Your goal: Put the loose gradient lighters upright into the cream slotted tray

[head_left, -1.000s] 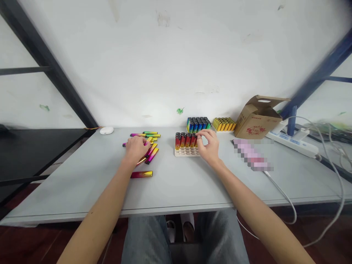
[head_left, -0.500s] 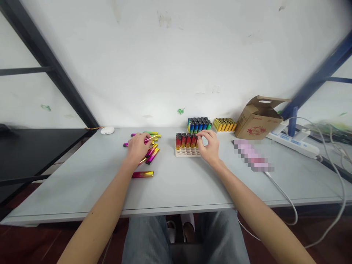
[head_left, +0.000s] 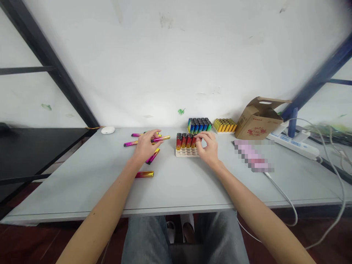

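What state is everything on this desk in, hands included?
Left hand: closed on a lighter
Held lighter: raised, nearly level
Right hand: fingers at the rack, grip unclear
White rack: partly filled, front holes empty
Red lighters: upright in the rack
Loose lighter: lying flat
Cardboard box: flap open
Power strip: plugs inserted

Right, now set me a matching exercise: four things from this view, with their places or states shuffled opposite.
Column one
1. Left hand
2. Cardboard box
3. Right hand
4. Small white case

Column two
A. At the red-and-yellow lighters
B. Near the back left corner of the table
C. Holding a purple-and-yellow lighter
D. Flap raised, beside the power strip

Pairs: 1-C, 2-D, 3-A, 4-B
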`<state>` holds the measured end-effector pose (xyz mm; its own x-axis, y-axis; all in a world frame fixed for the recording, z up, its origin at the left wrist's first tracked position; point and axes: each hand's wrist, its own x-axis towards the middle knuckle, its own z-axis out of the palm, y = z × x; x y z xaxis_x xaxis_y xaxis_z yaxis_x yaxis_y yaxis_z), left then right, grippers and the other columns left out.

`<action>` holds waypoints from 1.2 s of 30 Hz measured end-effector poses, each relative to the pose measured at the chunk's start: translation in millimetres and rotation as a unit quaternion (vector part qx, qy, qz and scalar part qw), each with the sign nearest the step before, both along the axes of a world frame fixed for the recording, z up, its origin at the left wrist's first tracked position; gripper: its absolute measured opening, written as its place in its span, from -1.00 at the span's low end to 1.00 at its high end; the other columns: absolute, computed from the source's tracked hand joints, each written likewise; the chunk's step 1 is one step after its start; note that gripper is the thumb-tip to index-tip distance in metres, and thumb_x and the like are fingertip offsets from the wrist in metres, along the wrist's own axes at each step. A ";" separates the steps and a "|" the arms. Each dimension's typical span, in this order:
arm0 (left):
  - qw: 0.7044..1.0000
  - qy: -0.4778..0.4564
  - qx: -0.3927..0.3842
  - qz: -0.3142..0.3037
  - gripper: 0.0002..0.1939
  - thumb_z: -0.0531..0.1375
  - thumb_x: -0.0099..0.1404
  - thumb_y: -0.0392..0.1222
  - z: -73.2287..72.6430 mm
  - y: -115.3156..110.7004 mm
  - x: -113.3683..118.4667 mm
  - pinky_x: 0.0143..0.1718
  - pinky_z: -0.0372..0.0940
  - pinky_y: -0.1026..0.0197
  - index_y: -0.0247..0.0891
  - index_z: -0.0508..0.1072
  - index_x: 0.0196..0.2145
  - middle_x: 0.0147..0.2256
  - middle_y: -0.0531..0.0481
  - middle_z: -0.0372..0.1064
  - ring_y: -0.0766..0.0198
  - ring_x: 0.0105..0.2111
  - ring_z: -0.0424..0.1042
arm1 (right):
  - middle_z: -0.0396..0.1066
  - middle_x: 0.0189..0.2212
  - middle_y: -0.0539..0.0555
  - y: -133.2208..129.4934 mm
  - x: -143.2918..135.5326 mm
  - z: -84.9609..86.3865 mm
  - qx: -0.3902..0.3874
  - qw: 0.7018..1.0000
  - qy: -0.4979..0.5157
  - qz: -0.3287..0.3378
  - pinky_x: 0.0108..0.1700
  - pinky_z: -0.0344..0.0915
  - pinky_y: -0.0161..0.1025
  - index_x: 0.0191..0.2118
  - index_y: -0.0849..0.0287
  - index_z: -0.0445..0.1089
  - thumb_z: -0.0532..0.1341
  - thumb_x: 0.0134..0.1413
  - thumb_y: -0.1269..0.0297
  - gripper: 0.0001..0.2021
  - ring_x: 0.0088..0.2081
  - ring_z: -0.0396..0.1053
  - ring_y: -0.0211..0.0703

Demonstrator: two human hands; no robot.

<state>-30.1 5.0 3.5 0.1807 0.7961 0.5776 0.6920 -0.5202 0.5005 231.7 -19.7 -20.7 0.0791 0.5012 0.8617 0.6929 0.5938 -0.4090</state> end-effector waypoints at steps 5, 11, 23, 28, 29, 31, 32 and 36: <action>0.997 -0.079 0.005 -0.014 -0.58 0.31 0.11 -0.09 4.6 -4.5 0.6 -0.03 0.33 0.11 -0.16 0.46 -0.05 -0.27 0.01 0.51 0.19 -0.23 0.49 | 0.42 -0.31 0.10 0.0 -1.9 -3.3 0.003 1.000 -0.014 0.008 -0.10 0.34 -0.02 -0.34 0.11 0.44 0.13 0.11 0.37 -0.86 -0.22 0.38 -0.06; 0.982 -0.176 -0.025 -0.060 -0.48 0.36 0.06 -0.09 3.6 -9.1 10.0 -0.09 0.38 0.10 -0.16 0.42 0.00 -0.30 -0.04 0.52 0.14 -0.21 0.52 | 0.41 -0.24 0.13 -5.7 -5.3 -1.7 0.000 0.998 -0.060 0.034 -0.07 0.34 -0.01 -0.22 0.09 0.42 0.15 0.10 0.35 -0.85 -0.16 0.37 -0.03; 0.952 -0.258 -0.052 -0.158 -0.43 0.43 -0.02 -0.08 6.0 -25.3 29.7 -0.18 0.39 0.14 -0.23 0.41 -0.05 -0.36 -0.05 0.49 0.19 -0.28 0.50 | 0.41 -0.16 0.14 -21.8 -22.9 4.1 -0.011 0.980 -0.135 0.143 -0.03 0.32 -0.01 -0.09 0.07 0.40 0.28 0.03 0.09 -0.67 -0.08 0.35 -0.01; 0.959 -0.215 -0.034 -0.179 -0.43 0.43 0.00 -0.09 1.4 -36.7 42.9 -0.20 0.38 0.18 -0.22 0.40 -0.03 -0.37 -0.02 0.46 0.23 -0.30 0.47 | 0.47 -0.21 0.12 -22.0 -28.1 0.9 -0.033 0.971 -0.154 0.179 -0.07 0.32 -0.02 -0.12 0.07 0.39 0.29 0.04 0.08 -0.69 -0.15 0.38 -0.03; 0.961 -0.203 -0.029 -0.186 -0.43 0.43 0.00 -0.10 -0.2 -38.3 45.2 -0.21 0.37 0.19 -0.21 0.40 -0.03 -0.36 -0.01 0.46 0.24 -0.31 0.47 | 0.47 -0.23 0.11 -21.7 -28.4 -0.1 -0.039 0.970 -0.151 0.184 -0.09 0.33 -0.03 -0.13 0.08 0.39 0.28 0.05 0.12 -0.73 -0.18 0.38 -0.04; 0.962 -0.184 -0.017 -0.202 -0.43 0.42 0.02 -0.11 -3.3 -40.1 48.8 -0.20 0.37 0.20 -0.20 0.40 -0.02 -0.36 0.00 0.47 0.26 -0.32 0.47 | 0.48 -0.31 0.08 -20.9 -28.2 -1.8 -0.042 0.970 -0.141 0.192 -0.15 0.33 -0.07 -0.19 0.08 0.38 0.25 0.07 0.22 -0.83 -0.25 0.36 -0.08; 0.961 -0.177 -0.013 -0.211 -0.43 0.42 0.03 -0.11 -4.6 -40.4 49.9 -0.19 0.37 0.20 -0.20 0.39 -0.01 -0.35 0.00 0.47 0.27 -0.32 0.47 | 0.47 -0.34 0.07 -20.4 -27.8 -2.4 -0.041 0.970 -0.137 0.195 -0.18 0.32 -0.09 -0.22 0.09 0.38 0.24 0.07 0.26 -0.86 -0.29 0.35 -0.10; 0.963 -0.145 -0.004 -0.229 -0.36 0.42 0.03 -0.09 -4.2 -38.5 48.5 -0.20 0.37 0.21 -0.19 0.35 0.05 -0.30 -0.02 0.47 0.28 -0.32 0.46 | 0.44 -0.40 0.06 -18.4 -23.9 -1.2 -0.031 0.971 -0.135 0.193 -0.24 0.31 -0.13 -0.27 0.11 0.35 0.26 0.05 0.24 -0.87 -0.34 0.31 -0.12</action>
